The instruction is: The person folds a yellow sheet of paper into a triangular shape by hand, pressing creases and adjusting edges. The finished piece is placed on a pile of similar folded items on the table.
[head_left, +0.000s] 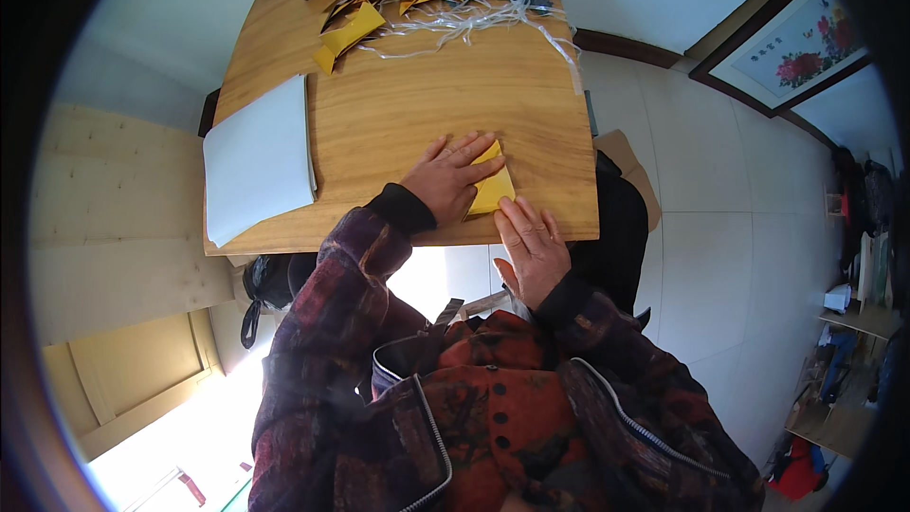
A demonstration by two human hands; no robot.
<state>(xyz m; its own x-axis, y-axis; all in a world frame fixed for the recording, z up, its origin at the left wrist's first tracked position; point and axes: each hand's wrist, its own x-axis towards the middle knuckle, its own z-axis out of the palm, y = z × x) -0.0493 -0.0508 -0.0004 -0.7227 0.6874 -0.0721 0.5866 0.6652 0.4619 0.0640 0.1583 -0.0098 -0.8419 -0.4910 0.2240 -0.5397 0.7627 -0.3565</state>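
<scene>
the left hand [451,182] lies flat, fingers slightly spread, on a yellow paper [494,192] near the front edge of the wooden table [427,104] — the right hand [534,246], fingers straight and thumb apart, seems to touch the paper's lower right corner. white sheets [261,161] lie well to the left.

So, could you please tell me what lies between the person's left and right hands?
In the head view, a yellow paper piece lies there, with the left hand partly over it and the right hand at its near edge.

Dark patterned jacket [318,370]; red shirt [536,422]
</scene>
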